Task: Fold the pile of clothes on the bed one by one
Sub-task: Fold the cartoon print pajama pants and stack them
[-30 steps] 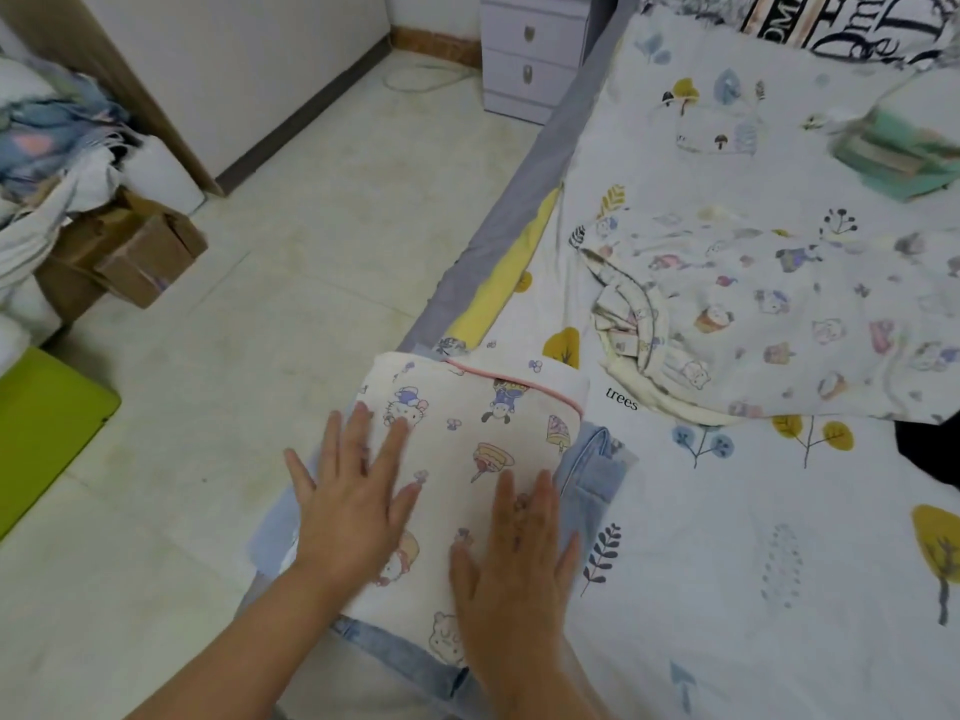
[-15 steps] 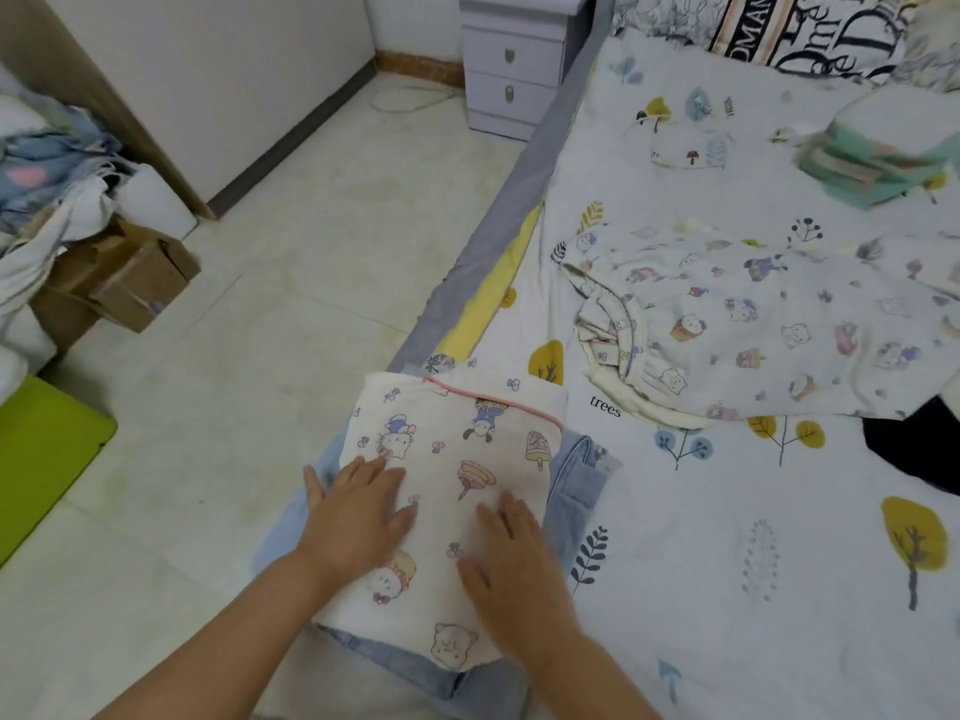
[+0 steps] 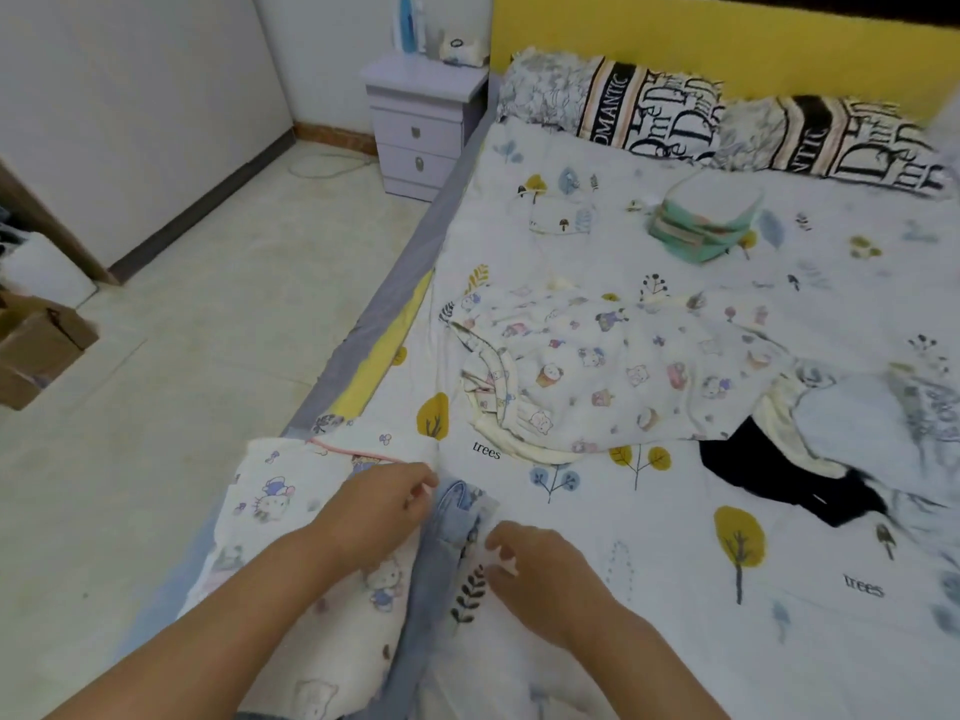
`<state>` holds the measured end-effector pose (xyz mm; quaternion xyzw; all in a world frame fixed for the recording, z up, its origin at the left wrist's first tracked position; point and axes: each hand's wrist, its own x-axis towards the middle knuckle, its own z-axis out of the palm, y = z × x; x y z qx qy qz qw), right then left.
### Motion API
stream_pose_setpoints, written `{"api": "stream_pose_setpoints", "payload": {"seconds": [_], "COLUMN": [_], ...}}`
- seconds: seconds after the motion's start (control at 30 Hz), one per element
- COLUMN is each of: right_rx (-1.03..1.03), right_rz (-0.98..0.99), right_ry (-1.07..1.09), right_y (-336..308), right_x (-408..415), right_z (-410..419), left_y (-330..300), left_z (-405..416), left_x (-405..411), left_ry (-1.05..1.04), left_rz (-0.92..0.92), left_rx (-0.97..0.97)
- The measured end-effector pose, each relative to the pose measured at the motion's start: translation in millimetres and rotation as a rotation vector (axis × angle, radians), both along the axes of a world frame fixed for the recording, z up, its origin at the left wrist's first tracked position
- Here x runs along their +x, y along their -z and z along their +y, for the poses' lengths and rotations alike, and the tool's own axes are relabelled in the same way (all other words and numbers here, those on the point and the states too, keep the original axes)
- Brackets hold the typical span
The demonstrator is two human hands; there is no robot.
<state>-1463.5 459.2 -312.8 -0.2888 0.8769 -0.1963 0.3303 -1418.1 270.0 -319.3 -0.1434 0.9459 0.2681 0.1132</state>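
A folded cream cartoon-print garment (image 3: 280, 517) lies on top of folded blue denim (image 3: 452, 527) at the bed's near left edge. My left hand (image 3: 374, 511) hovers over the folded garment's right edge, its fingers loosely curled and holding nothing. To its right, my right hand (image 3: 540, 574) is above the sheet beside the denim, also loosely curled and empty. An unfolded cartoon-print garment (image 3: 613, 371) is spread in the middle of the bed. A black garment (image 3: 779, 475) and crumpled white clothes (image 3: 857, 423) lie at the right.
A folded green-and-white stack (image 3: 706, 220) sits near the patterned pillows (image 3: 639, 111). The tree-print bed sheet (image 3: 675, 589) covers the bed. A lilac nightstand (image 3: 421, 127) stands by the headboard, and cardboard boxes (image 3: 36, 345) sit on the tiled floor at the left.
Both hands have lifted off the folded cartoon garment and moved to the right, fingers curling loosely. My head has tilted up, bringing the pillows and headboard into view.
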Motion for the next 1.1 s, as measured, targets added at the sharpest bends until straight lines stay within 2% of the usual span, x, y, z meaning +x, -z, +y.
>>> {"api": "stream_pose_setpoints", "payload": {"seconds": [0.3,0.67,0.83,0.93,1.1], "right_rx": [0.118,0.205,0.136,0.107,0.145], "right_rz": [0.084,0.158,0.255,0.282,0.321], "right_ry": [0.059,0.086,0.113,0.106,0.004], "right_y": [17,111,149,160,175], "right_x": [-99,-211,-234,-238,-232], "right_z": [83,96,69,52,28], "left_y": [27,120,159,172,170], "left_z": [68,56,48,51,50], "left_x": [-94,-185,-209,-219,-228], "left_ry": [0.003,-0.143,-0.359,-0.515,-0.661], "left_rz": [-0.085,-0.191,-0.208,-0.154,-0.043], "left_rx": [0.042,-0.101,-0.031,0.065,0.178]}}
